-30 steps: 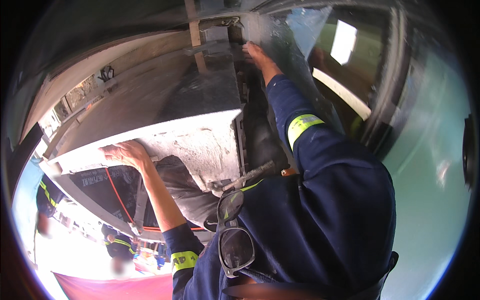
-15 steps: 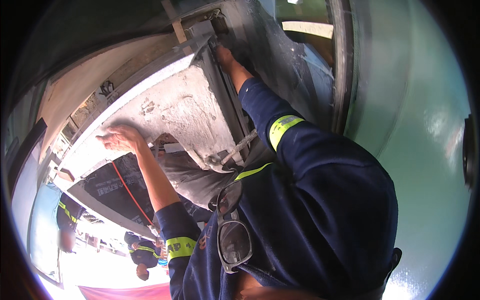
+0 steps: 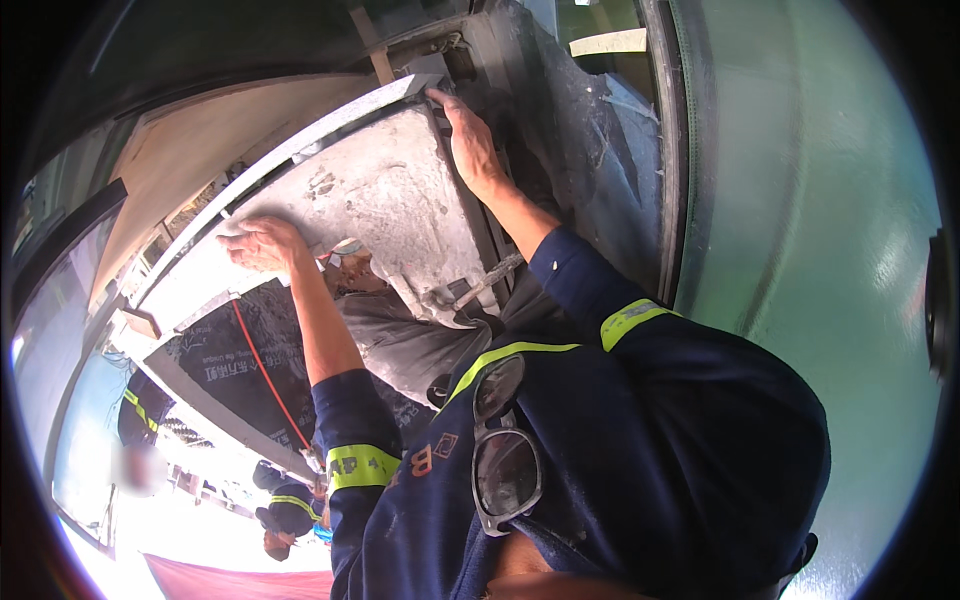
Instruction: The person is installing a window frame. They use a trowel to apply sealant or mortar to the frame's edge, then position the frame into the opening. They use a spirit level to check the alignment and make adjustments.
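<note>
A pale, rough slab [image 3: 375, 170] with chipped patches lies before me, and a long grey strip [image 3: 395, 97] runs along its far edge. On the slab's left part lies my left hand [image 3: 265, 247], fingers stretched out, holding nothing. My right hand [image 3: 472, 145] is at the slab's far right corner. Its outstretched fingertips touch or nearly touch the end of the strip; its thumb is hidden. A dark gap shows between strip and slab. Nearer me, a crusted grey rod [image 3: 490, 279] slants beside the slab's right side.
Sunglasses [image 3: 506, 465] hang at my collar. A red cord [image 3: 262, 365] crosses dark printed sheeting [image 3: 235, 345] on the left. Two people in dark workwear, one person [image 3: 290, 512] lower left, are beyond. A green glossy wall [image 3: 800, 250] stands close on my right.
My right hand has drawn back from beyond the slab's right edge to the strip's end, its fingers now straighter. The strip's position against the slab has changed. My left hand stays on the slab.
</note>
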A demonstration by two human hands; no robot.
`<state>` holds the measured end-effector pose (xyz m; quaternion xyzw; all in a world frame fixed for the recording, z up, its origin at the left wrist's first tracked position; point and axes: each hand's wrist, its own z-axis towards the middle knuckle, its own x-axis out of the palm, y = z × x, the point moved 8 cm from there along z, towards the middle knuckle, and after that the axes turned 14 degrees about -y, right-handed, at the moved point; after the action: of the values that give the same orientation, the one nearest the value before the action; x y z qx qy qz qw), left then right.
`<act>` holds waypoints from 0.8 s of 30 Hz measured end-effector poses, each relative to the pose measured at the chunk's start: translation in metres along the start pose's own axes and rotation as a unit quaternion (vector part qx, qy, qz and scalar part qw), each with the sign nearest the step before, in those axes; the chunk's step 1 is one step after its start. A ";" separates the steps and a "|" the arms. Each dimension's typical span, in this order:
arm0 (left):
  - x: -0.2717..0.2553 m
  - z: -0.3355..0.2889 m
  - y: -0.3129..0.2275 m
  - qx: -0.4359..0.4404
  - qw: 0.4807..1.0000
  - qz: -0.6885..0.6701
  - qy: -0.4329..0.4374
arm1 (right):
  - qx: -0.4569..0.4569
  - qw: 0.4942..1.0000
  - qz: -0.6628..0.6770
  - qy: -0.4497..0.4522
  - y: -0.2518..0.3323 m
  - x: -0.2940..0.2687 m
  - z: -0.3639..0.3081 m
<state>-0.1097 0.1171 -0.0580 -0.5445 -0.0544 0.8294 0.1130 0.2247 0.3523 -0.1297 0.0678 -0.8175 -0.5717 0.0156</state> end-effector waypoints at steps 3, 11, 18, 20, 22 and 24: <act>0.000 0.000 0.000 0.003 1.000 0.007 0.000 | 0.014 1.000 -0.018 0.018 -0.001 0.004 0.000; -0.004 0.001 -0.004 0.000 1.000 -0.002 0.011 | 0.036 0.999 0.026 -0.009 -0.012 -0.001 0.008; -0.006 0.001 -0.007 0.015 1.000 -0.010 -0.009 | 0.031 0.998 -0.041 0.025 -0.008 0.000 -0.007; -0.005 0.002 -0.007 0.020 1.000 -0.012 -0.012 | 0.024 1.000 -0.016 0.011 -0.003 -0.001 -0.007; 0.000 0.001 -0.002 0.000 1.000 -0.004 0.017 | -0.018 0.998 -0.066 0.009 0.004 -0.001 -0.004; 0.000 0.001 0.000 0.000 1.000 -0.007 0.017 | -0.039 0.994 -0.105 0.010 0.007 -0.002 -0.005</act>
<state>-0.1101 0.1174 -0.0576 -0.5583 -0.0565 0.8190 0.1198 0.2265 0.3504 -0.1212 0.1581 -0.7831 -0.6006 -0.0334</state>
